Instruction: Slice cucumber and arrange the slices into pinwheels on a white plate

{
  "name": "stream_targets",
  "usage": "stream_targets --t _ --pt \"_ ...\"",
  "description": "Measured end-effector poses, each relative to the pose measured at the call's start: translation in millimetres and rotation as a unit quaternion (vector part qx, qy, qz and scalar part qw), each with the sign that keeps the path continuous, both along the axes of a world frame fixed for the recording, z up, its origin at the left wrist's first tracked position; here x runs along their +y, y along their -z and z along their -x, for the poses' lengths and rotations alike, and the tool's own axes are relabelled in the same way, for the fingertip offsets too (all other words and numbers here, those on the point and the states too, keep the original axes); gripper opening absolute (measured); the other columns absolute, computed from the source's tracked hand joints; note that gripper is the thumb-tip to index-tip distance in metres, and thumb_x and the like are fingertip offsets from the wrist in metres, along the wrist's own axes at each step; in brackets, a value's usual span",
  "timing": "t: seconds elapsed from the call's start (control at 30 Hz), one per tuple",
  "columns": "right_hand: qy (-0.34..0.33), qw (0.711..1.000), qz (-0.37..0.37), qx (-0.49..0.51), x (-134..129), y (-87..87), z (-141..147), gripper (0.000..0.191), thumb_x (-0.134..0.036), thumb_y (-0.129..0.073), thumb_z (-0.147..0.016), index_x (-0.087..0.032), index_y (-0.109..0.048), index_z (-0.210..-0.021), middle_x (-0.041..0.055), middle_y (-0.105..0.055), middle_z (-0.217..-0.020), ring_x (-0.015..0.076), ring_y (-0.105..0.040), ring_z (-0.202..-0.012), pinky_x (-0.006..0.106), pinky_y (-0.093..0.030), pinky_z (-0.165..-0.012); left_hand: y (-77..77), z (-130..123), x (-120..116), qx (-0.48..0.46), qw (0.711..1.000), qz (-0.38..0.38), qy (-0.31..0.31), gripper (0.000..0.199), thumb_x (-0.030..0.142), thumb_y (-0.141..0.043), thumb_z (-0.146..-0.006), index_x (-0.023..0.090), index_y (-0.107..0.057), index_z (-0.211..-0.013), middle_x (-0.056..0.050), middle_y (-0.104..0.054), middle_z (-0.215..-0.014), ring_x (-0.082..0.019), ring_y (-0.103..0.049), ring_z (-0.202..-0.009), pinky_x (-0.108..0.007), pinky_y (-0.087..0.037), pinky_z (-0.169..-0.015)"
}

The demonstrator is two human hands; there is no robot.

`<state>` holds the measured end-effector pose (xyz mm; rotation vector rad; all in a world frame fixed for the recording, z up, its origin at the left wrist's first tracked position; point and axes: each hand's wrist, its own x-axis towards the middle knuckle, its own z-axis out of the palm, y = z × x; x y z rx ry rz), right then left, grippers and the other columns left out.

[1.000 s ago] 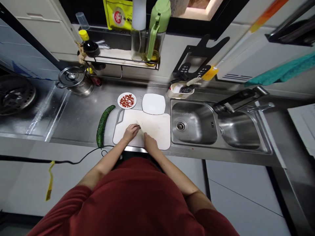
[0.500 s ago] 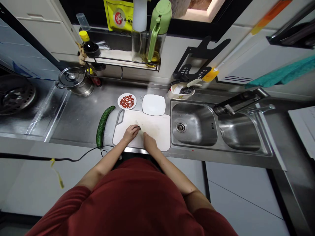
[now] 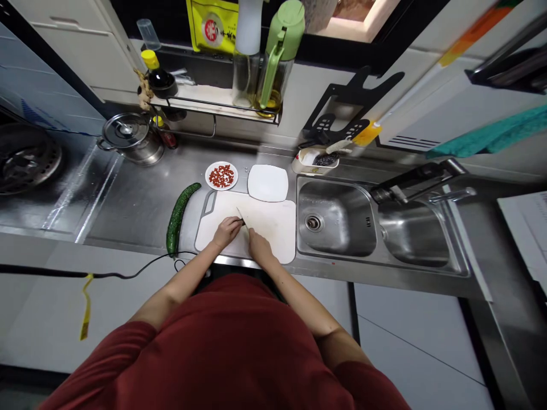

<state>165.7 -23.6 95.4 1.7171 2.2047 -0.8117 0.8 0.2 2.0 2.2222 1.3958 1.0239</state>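
Tapering pale knife (image 3: 241, 215); dark piece (image 3: 243, 222)

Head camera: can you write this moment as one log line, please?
left hand: holding small dark piece; right hand: holding knife; both: over cutting board; cucumber: left of board

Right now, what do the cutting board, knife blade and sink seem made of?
Cutting board: probably matte plastic, pale, gray-rimmed. Knife blade: likely metal, thin and pale; finish too small to tell. Sink: apparently stainless steel, satin gray with bright reflections.
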Motion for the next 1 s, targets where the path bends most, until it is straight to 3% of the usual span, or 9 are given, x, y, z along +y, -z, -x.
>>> stream_targets --t 0.33,0.63,1.0 --pt "-0.001 1.000 -0.009 0.012 16.8 -0.8 9.4 0.034 -0.006 -0.034 -0.088 -0.016 -0.038 -0.121 0.0110 -0.065 -0.100 0.0214 -0.063 -0.094 0.029 -0.044 -0.076 -0.2 0.3 0.9 -0.005 1.000 0.000 -0.001 0.022 0.025 -0.047 -0.090 0.021 -0.066 -0.100 -0.008 -0.064 -0.102 -0.017 -0.058 -0.097 -0.036 -0.051 -0.084" --pt "0.006 1.000 0.002 0.005 10.1 2.9 5.2 0.034 -0.007 -0.036 -0.087 -0.016 -0.039 -0.120 0.0107 -0.065 -0.098 0.0213 -0.063 -0.092 0.029 -0.044 -0.074 1.5 -0.2 1.5 -0.008 1.000 -0.003 -0.003 0.021 0.026 -0.047 -0.090 0.021 -0.066 -0.099 -0.008 -0.064 -0.102 -0.017 -0.058 -0.097 -0.036 -0.050 -0.085" --pt "0.007 1.000 -0.019 0.020 22.4 1.8 13.5 0.033 -0.008 -0.034 -0.089 -0.016 -0.038 -0.121 0.0103 -0.065 -0.100 0.0201 -0.062 -0.091 0.029 -0.044 -0.076 -1.8 -0.3 2.0 -0.006 1.000 -0.001 0.002 0.023 0.025 -0.046 -0.090 0.020 -0.065 -0.101 -0.008 -0.063 -0.101 -0.018 -0.058 -0.096 -0.038 -0.050 -0.085"
